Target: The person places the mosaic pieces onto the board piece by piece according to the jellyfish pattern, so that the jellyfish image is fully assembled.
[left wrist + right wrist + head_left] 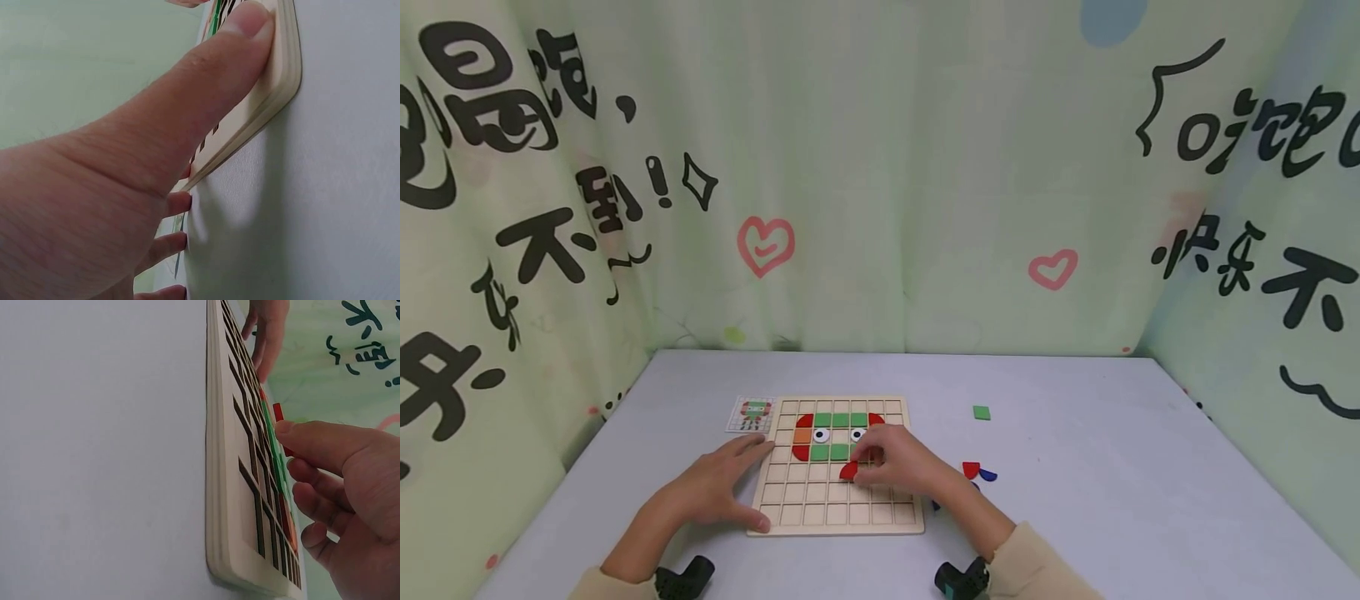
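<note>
A wooden grid board (837,530) lies flat on the table. My left hand (707,487) rests along the board's left edge, its thumb (215,65) pressing on the near corner and its fingers spread beside the edge. Over the middle of the board, my right hand (901,460) pinches a red tile with a rounded edge (847,472) between thumb and fingertips. The right wrist view shows this red tile (279,412) held on edge above the grid. In the board's upper cells sit green tiles (831,420), red corner tiles, an orange tile (802,436) and white eye tiles (822,435).
A pattern card (751,414) with a small figure lies at the board's upper left. To the right are a green square tile (981,412), a red tile (971,470) and a blue half-round tile (988,475). More blue pieces are partly hidden by my right arm.
</note>
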A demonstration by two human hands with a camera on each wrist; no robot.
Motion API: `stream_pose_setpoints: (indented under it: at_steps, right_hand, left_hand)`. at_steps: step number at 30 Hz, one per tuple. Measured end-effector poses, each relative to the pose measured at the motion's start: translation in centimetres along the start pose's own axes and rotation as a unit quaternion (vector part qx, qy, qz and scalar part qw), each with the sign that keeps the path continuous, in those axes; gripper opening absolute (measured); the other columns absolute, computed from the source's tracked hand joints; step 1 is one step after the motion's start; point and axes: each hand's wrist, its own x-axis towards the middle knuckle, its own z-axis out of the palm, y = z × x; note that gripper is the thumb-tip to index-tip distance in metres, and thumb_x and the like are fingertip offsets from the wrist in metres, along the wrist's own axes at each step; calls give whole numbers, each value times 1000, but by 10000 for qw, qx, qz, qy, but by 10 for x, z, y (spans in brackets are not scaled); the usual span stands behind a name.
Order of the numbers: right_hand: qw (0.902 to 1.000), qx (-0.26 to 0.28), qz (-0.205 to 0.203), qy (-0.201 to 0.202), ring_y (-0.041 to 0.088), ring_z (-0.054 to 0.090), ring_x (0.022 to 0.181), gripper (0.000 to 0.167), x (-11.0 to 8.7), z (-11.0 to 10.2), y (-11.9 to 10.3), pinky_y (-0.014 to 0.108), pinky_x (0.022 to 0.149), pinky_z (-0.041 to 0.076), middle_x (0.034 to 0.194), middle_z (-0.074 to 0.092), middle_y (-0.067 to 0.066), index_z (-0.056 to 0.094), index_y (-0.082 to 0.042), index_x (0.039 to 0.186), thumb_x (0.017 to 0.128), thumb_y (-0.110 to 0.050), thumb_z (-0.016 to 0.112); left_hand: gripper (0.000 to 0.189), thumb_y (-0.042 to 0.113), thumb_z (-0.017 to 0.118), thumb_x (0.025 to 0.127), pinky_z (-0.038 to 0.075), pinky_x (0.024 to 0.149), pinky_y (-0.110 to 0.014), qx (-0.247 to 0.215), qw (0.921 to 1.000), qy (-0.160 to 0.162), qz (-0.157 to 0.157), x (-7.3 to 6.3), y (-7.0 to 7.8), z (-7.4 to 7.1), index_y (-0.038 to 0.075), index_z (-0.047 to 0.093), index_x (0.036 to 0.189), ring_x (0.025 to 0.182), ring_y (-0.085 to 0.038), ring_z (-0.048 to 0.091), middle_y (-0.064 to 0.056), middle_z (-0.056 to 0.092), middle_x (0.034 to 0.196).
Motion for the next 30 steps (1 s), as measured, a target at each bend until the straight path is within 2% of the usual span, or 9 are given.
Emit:
stream_pose_setpoints:
  at_steps: [9, 16, 23, 30]
  right_hand:
    - [9999, 61, -26, 94, 6, 50, 70, 15, 11, 12, -7, 19, 60, 44, 89, 64, -3, 73, -16, 94, 80, -18, 78]
    - [10000, -19, -51, 38, 3, 51, 70, 13, 18, 22, -11, 18, 64, 45, 87, 63, -8, 73, -19, 93, 81, -19, 77]
    - [9996, -252, -58, 94, 3, 51, 73, 13, 23, 26, -15, 17, 67, 45, 87, 63, -10, 72, -20, 93, 81, -21, 78]
    - [9997, -253, -1, 37, 4, 52, 76, 12, 25, 26, -22, 18, 66, 45, 86, 62, -10, 73, -20, 93, 82, -21, 77]
  left_hand:
    - [106, 58, 85, 59, 35, 101, -66, -88, 9999, -28, -136, -1, 1, -1, 11, 43, 145, 138, -41, 36, -17, 37, 151]
    - [108, 61, 84, 57, 33, 103, -65, -166, 9994, -117, -289, 0, -3, 3, 14, 42, 145, 139, -39, 35, -14, 36, 152]
    - [108, 62, 83, 58, 34, 105, -63, -170, 9995, -54, -241, 3, -4, 4, 15, 43, 146, 140, -38, 35, -13, 35, 153]
    - [108, 60, 84, 58, 33, 105, -64, -161, 9995, -123, -248, 1, -1, 1, 13, 42, 146, 140, -39, 34, -14, 35, 153]
